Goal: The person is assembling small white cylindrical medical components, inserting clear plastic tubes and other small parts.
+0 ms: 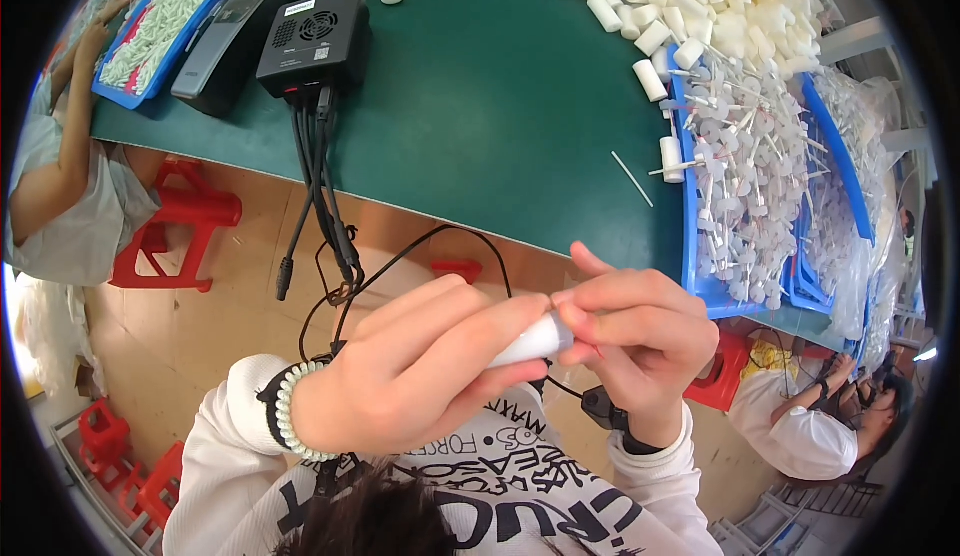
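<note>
A worker's two hands meet just above the lap, close to the body, over a small white plastic tube point(535, 339). The left hand point(400, 376), a pale bead bracelet point(285, 411) at its wrist, wraps the tube with the fingers point(470, 331) curled and pressed along its length. The right hand point(640, 331) pinches the tube's exposed end between thumb and forefinger, the remaining fingers loosely spread above. The piece is held in the air, clear of the desk point(500, 116).

The step in hand appears to be fitting or seating something at the tube's end. What the right fingers press there is too small to make out. The next move would call for a steady push or twist in line with the tube, the left hand bracing it.

Beyond the hands, black cables point(320, 196) hang from a black box point(315, 41) on the green desk. To the right sits a blue tray point(688, 206) heaped with white stemmed parts point(745, 156), and farther back a loose pile of white tubes point(700, 1). At the far left lies a second blue tray point(175, 21), and other seated people work at either side beside red stools point(170, 226).
</note>
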Demonstrator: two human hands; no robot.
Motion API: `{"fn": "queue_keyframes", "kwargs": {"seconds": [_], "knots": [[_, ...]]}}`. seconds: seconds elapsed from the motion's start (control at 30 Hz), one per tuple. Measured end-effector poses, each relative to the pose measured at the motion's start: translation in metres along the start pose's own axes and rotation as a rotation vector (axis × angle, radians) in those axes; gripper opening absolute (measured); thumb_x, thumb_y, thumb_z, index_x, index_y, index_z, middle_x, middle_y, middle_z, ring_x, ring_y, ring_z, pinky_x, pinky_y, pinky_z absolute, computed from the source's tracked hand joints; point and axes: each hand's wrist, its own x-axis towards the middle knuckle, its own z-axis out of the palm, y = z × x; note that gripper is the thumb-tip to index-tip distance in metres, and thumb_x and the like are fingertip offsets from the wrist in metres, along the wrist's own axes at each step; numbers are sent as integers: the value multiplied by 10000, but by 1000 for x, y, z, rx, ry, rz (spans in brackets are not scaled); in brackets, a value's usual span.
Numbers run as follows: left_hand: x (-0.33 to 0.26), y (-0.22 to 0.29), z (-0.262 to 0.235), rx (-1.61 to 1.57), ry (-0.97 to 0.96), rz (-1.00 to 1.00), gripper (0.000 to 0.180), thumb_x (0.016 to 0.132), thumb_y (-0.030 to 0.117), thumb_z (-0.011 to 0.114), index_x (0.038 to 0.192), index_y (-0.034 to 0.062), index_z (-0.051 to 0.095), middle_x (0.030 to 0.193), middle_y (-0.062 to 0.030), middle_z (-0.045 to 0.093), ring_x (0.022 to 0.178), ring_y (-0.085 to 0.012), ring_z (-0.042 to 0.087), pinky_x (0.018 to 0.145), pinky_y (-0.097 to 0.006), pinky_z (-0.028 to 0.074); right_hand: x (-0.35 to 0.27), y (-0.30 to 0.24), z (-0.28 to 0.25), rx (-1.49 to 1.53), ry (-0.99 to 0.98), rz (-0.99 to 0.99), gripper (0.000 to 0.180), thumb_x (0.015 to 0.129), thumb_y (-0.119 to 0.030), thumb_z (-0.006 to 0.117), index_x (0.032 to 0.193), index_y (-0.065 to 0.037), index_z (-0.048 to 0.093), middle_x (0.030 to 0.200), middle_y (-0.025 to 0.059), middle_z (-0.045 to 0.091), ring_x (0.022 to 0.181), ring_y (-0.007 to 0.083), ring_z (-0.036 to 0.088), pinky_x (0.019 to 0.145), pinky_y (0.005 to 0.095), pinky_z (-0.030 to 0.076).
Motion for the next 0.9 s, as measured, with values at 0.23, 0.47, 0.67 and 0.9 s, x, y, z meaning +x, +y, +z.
{"fn": "queue_keyframes", "kwargs": {"seconds": [0.23,0.47,0.67,0.9], "knots": [[7,-4,-3,-211,-19,-247,272,756,85,708,989,-12,609,718,-78,610,525,-147,552,459,-240,426,-1,-2,4,126,75,209,250,660,52,733,900,-9,696,903,133,665,800,191,647,866,371,513],[5,2,-1,-478,35,-430,197,805,75,652,984,-3,618,761,-51,652,548,-82,577,465,-196,417,8,-7,-4,242,20,293,226,646,67,734,853,-21,710,880,128,671,808,200,644,790,323,527],[1,5,4,-400,91,-429,203,800,57,643,987,-18,617,728,-45,641,551,-89,576,470,-200,420,9,-7,2,107,12,212,180,669,69,724,817,-34,708,848,117,674,769,174,639,778,313,533],[16,2,-11,-819,3,-684,164,872,67,583,1005,-27,595,787,-55,626,604,-82,583,534,-182,431,9,-7,-2,215,20,301,208,706,88,698,906,43,668,924,166,653,783,170,633,752,285,532]]}}
